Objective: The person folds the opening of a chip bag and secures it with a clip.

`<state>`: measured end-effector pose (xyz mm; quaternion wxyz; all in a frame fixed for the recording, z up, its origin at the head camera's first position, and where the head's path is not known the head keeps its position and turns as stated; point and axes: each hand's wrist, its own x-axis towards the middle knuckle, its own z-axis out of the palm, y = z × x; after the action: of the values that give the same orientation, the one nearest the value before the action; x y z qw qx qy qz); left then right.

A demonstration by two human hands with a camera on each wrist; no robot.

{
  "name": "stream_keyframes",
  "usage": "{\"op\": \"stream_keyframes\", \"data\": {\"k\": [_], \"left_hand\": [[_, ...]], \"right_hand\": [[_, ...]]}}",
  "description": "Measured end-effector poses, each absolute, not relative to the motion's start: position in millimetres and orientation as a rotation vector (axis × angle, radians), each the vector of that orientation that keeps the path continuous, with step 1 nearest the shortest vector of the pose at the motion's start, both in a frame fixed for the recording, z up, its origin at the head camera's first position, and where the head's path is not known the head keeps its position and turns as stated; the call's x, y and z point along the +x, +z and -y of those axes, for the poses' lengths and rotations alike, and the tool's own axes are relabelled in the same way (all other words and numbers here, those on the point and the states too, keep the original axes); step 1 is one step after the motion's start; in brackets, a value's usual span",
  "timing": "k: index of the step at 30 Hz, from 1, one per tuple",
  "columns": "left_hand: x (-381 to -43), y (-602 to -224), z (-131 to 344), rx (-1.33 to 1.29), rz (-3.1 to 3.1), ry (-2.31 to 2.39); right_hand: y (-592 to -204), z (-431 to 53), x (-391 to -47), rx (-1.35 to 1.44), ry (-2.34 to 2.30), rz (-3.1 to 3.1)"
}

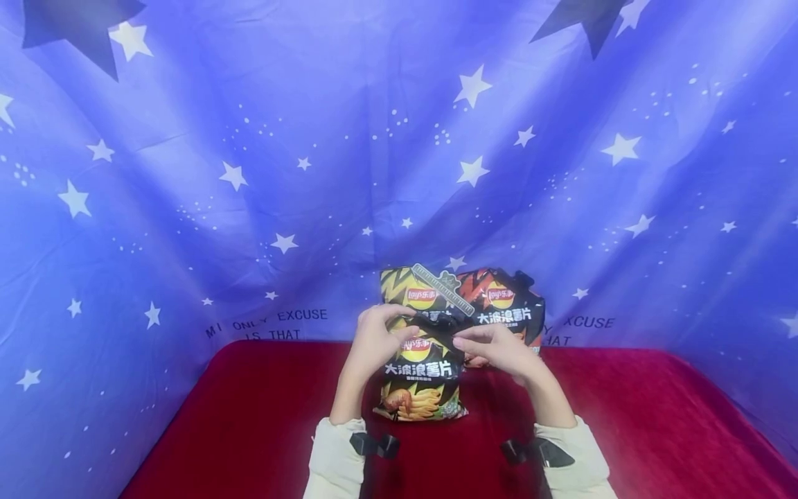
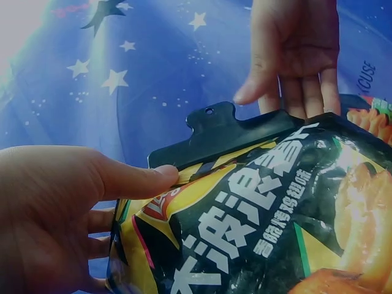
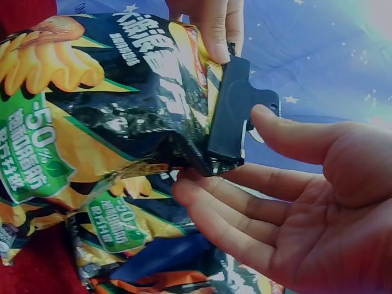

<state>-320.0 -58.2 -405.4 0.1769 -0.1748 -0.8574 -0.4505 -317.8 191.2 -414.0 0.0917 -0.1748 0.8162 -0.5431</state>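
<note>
A yellow-and-black bag of potato chips (image 1: 420, 374) stands at the table's middle, its folded top held in a black bag clip (image 2: 220, 138). My left hand (image 1: 377, 339) pinches the bag's upper left corner, thumb (image 2: 162, 176) on the front beside the clip and fingers partly hidden behind. Near the clip's other end is my right hand (image 1: 499, 346), fingers extended and parted. Its thumb (image 3: 269, 119) is close to the clip's tab, and its fingertips (image 3: 187, 187) lie at the bag's edge; whether they touch it, I cannot tell.
Behind stands another yellow chip bag (image 1: 399, 284), with a grey toothed clip (image 1: 442, 290) slanting across its top. To its right is a red-and-black chip bag (image 1: 533, 315) with a black clip (image 1: 522, 281). Red cloth (image 1: 623, 416) covers the table; a blue starry curtain (image 1: 343, 173) hangs behind.
</note>
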Motion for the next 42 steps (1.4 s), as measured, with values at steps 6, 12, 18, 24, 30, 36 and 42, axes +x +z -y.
{"op": "stream_keyframes", "data": {"k": [6,12,18,24,30,36,42], "left_hand": [[-325,-411,68,-0.439,2.389,-1.344],[-327,-414,92,-0.206,2.396,-1.618],[-326,-423,116,-0.302,2.618,-1.863],[-332,-434,124,-0.553,2.703,-1.981],[-337,-437,123,-0.591,2.643,-1.988],[-338,-435,120,-0.64,2.58,-2.029],[-337,-434,118,-0.601,2.576,-2.02]], "right_hand": [[-424,-192,-323,-0.519,-1.669,-2.364],[-427,-194,-327,-0.479,-1.724,-2.32],[-431,-195,-330,-0.422,-1.784,-2.261],[-434,-196,-330,-0.345,-1.849,-2.181],[-433,-197,-329,-0.311,-1.896,-2.163],[-433,-199,-331,-0.328,-1.893,-2.16],[-435,-201,-333,-0.339,-1.883,-2.148]]}}
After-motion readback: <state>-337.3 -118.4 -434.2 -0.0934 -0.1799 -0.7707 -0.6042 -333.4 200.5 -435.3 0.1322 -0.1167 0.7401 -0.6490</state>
